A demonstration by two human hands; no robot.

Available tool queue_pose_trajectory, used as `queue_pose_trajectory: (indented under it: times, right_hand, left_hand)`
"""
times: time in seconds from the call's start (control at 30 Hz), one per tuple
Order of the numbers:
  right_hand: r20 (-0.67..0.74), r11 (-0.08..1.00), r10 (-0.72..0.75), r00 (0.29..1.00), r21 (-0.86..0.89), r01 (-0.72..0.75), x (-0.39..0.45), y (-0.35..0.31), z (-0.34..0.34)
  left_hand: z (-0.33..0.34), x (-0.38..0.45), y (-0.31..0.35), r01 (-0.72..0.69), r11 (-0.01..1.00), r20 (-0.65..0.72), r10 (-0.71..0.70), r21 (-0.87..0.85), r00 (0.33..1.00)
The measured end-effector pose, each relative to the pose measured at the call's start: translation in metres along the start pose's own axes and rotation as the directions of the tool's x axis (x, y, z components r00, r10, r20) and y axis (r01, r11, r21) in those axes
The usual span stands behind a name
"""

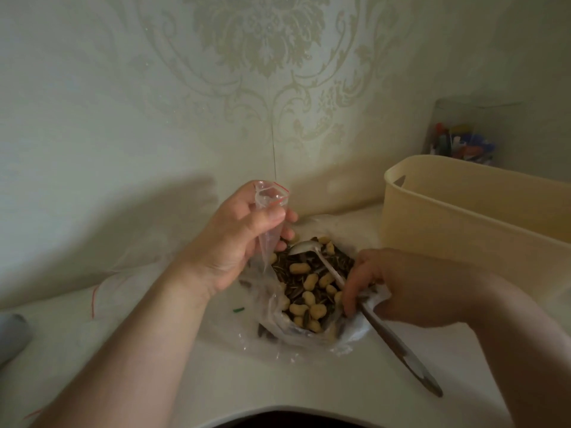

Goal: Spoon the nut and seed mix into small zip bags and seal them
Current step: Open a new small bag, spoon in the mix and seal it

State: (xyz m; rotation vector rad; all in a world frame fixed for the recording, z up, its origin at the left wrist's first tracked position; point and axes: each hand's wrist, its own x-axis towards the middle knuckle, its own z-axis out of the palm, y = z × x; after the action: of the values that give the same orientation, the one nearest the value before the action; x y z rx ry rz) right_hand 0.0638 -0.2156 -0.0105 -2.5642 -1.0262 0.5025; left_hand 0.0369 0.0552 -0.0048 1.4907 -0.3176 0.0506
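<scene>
Two hands busy mid-frame: your left hand (238,242) pinches a small empty zip bag (268,223), mouth up, above the mix; your right hand (383,285) grips a spoon (324,267), its bowl resting on the nut and seed mix (312,288) in an open clear bag (309,332) on the desk (216,381). Cream bin (463,230) at right.

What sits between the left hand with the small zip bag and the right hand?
In the head view, the open bag of nut mix lies between the left hand and right hand, with the spoon angled across it.
</scene>
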Motion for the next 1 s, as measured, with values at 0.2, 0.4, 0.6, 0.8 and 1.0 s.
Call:
queue_pose_trajectory:
  times: [0.2, 0.4, 0.6, 0.8, 1.0]
  right_hand:
    - [-0.123, 0.980, -0.084, 0.989, 0.170, 0.104, 0.002, -0.003, -0.002]
    - [-0.611, 0.971, -0.135, 0.780, 0.074, 0.226, 0.024, 0.000, 0.010]
    - [-0.823, 0.970, -0.067, 0.564, 0.077, 0.229, 0.023, -0.011, 0.004]
    - [-0.800, 0.987, -0.154, 0.579, -0.097, 0.128, 0.009, -0.023, -0.008]
    - [-0.742, 0.979, -0.203, 0.639, -0.177, 0.106, 0.004, -0.040, 0.003]
  left_hand:
    - [-0.001, -0.003, 0.002, 0.220, 0.952, 0.139, -0.252, 0.212, 0.958]
    - [-0.003, -0.005, 0.005, 0.256, 0.897, 0.094, -0.308, 0.361, 0.947]
    - [-0.011, -0.010, 0.009, 0.381, 0.869, 0.271, -0.468, 0.316, 0.841]
    - [-0.014, -0.011, 0.008, 0.412, 0.886, 0.420, -0.464, 0.213, 0.780]
    - [-0.005, -0.014, 0.008, 0.433, 0.888, 0.425, -0.455, 0.154, 0.783]
